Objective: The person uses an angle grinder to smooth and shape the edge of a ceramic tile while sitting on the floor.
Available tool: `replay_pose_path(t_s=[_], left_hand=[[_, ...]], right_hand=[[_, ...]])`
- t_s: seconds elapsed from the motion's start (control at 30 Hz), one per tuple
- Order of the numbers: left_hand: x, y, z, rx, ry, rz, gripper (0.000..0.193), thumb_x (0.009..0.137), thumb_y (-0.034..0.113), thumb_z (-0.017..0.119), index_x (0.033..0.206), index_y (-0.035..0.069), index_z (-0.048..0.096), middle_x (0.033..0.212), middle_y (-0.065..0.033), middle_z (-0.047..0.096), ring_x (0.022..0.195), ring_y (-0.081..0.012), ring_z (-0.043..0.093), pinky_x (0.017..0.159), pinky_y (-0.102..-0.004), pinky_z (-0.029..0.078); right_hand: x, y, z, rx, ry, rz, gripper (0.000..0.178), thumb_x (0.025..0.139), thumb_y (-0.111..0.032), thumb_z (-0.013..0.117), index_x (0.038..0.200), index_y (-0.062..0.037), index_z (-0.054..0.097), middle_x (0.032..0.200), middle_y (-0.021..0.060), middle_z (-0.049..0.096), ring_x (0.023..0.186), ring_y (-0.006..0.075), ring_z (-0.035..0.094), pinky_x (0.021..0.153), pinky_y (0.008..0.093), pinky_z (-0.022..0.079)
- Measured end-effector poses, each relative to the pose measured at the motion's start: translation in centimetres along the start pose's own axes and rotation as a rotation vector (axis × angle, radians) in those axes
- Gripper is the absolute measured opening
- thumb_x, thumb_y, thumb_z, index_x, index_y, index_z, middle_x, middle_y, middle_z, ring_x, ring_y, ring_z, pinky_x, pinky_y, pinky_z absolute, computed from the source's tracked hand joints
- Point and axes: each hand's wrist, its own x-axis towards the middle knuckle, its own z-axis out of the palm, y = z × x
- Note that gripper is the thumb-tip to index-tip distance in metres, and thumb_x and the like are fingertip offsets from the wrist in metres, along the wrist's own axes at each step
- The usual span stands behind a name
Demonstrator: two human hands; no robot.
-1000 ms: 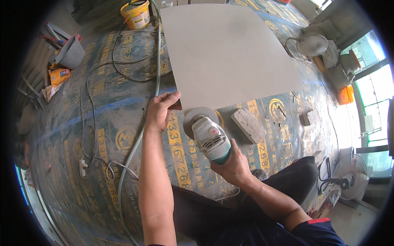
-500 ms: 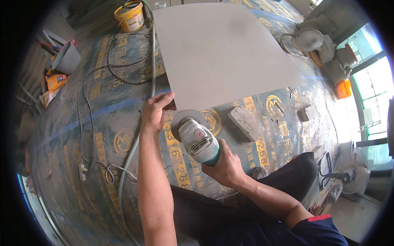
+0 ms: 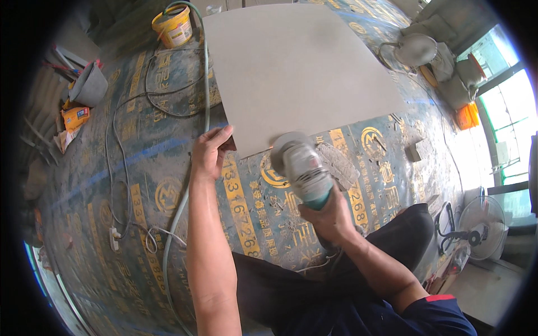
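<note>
A large pale grey tile (image 3: 297, 73) lies in front of me. My left hand (image 3: 210, 152) grips its near-left corner, thumb uppermost and the other fingers folded beneath. My right hand (image 3: 329, 217) is wrapped around the body of an angle grinder (image 3: 305, 172), white at the head and teal further back. The grinder's round disc (image 3: 284, 147) is at the tile's near edge, right of my left hand, slightly blurred; whether it touches cannot be made out. Behind the grinder's head, a rough grey block (image 3: 339, 163) on the floor is partly hidden.
Printed dark green sheeting (image 3: 151, 157) covers the floor. A green hose (image 3: 206, 84) and thin cables run along the left. A yellow bucket (image 3: 172, 27) stands far left, a grey bucket (image 3: 88, 87) nearer the wall. At right are a small block (image 3: 416, 150) and a fan (image 3: 476, 228).
My right hand has moved the grinder right along the tile's near edge, and its head now covers part of the rough block. My left hand stays at the corner.
</note>
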Motion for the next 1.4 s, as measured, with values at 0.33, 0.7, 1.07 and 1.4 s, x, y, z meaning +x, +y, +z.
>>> replay_pose_path(t_s=[0.33,0.7,1.07,1.4], left_hand=[[0.1,0.0,-0.5,-0.013,-0.004,0.028,0.015,0.09,0.016,0.071,0.091,0.001,0.07,0.086,-0.0075,0.07,0.074,-0.0152,0.066,0.07,-0.0286,0.051],[0.2,0.0,0.7,0.027,0.059,0.019,0.017,0.088,0.018,0.069,0.091,0.001,0.069,0.088,-0.0065,0.07,0.077,-0.0151,0.066,0.07,-0.0291,0.051],[1.3,-0.8,1.1,0.018,0.202,-0.01,0.04,0.089,0.02,0.069,0.119,-0.005,0.062,0.116,-0.0096,0.065,0.104,-0.0206,0.063,0.09,-0.0321,0.048],[2.0,-1.2,0.0,-0.018,0.107,-0.062,0.045,0.094,0.03,0.062,0.128,0.0,0.057,0.119,-0.0088,0.065,0.108,-0.0232,0.063,0.09,-0.0368,0.05]], right_hand=[[-0.3,-1.5,1.9,-0.188,-0.191,-0.023,0.067,0.077,-0.032,0.074,0.125,-0.0021,0.038,0.109,0.0285,0.064,0.097,0.0498,0.064,0.086,0.0548,0.052],[2.8,4.8,-4.5,0.12,0.104,-0.007,0.065,0.07,-0.027,0.078,0.12,0.0055,0.051,0.106,0.0252,0.066,0.1,0.0367,0.066,0.09,0.044,0.051],[5.4,8.6,-9.5,0.271,0.283,0.037,0.054,0.068,-0.019,0.077,0.115,0.001,0.06,0.093,0.0084,0.067,0.084,0.0167,0.065,0.08,0.0332,0.053],[8.1,11.4,-15.1,0.385,0.387,0.095,0.049,0.069,-0.022,0.078,0.108,0.0011,0.062,0.093,0.009,0.067,0.085,0.0181,0.064,0.08,0.0334,0.052]])
